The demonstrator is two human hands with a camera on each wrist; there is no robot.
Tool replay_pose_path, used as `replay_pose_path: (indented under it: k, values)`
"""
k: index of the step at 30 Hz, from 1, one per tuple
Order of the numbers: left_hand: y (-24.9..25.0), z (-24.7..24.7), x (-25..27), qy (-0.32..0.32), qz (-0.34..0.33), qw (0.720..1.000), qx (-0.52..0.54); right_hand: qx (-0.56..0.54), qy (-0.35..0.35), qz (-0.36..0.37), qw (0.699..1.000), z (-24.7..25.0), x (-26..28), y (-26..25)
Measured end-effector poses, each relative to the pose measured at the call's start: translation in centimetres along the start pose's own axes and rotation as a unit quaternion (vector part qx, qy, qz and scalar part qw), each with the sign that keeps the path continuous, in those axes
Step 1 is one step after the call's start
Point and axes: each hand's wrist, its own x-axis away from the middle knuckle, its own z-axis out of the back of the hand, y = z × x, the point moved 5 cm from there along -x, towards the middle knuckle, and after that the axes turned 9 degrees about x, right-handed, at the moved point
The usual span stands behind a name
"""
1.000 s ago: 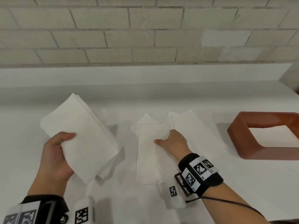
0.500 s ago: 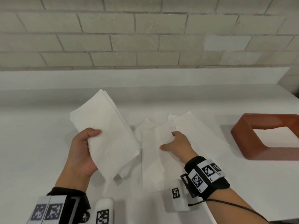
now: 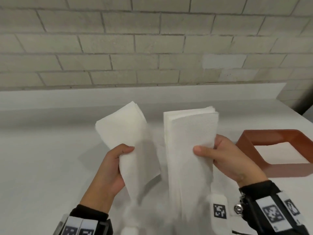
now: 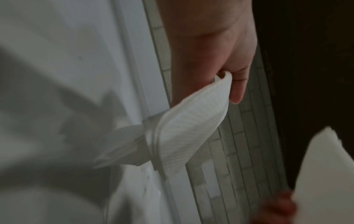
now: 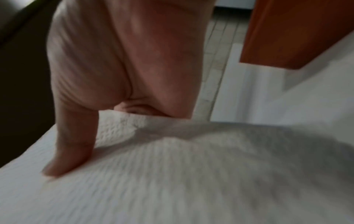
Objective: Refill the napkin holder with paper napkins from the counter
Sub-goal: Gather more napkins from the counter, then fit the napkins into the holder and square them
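My left hand (image 3: 118,160) grips a stack of white paper napkins (image 3: 128,131) above the counter, thumb on top; the left wrist view shows the same stack (image 4: 189,133) pinched between thumb and fingers. My right hand (image 3: 218,155) holds a second, taller stack of napkins (image 3: 189,141) upright just to the right, thumb pressed on its front face (image 5: 72,151). The two stacks stand side by side, a narrow gap between them. The red-brown napkin holder (image 3: 247,143), an open rectangular frame, lies on the counter to the right of my right hand.
A white counter (image 3: 42,158) runs under both hands, with a low white ledge and a pale brick wall (image 3: 152,48) behind it. The counter's right edge (image 3: 298,114) falls away at the far right.
My right hand has lifted its napkin stack off the counter and holds it upright. My left hand has carried its stack rightward, close beside the other.
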Motion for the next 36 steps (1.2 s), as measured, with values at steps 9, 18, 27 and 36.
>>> replay_pose_path:
  k: [9,18,27,36]
  values:
    - [-5.8,-10.1,-1.7,-0.117,-0.006,0.984,-0.135,-0.004,0.099,0.043,0.994,2.4,0.8,-1.4]
    - [-12.9,-18.4,-3.7,-0.178,-0.008,0.959,-0.22,-0.028,0.084,0.032,0.996,13.0,4.1,-1.5]
    - [-20.4,-24.4,-5.7,-0.154,0.013,0.972,-0.178,0.042,0.115,0.117,0.986,21.7,8.0,-5.2]
    - [-22.1,-28.4,-7.5,-0.126,-0.096,0.976,-0.151,0.052,0.139,0.122,0.981,28.1,10.7,-4.9]
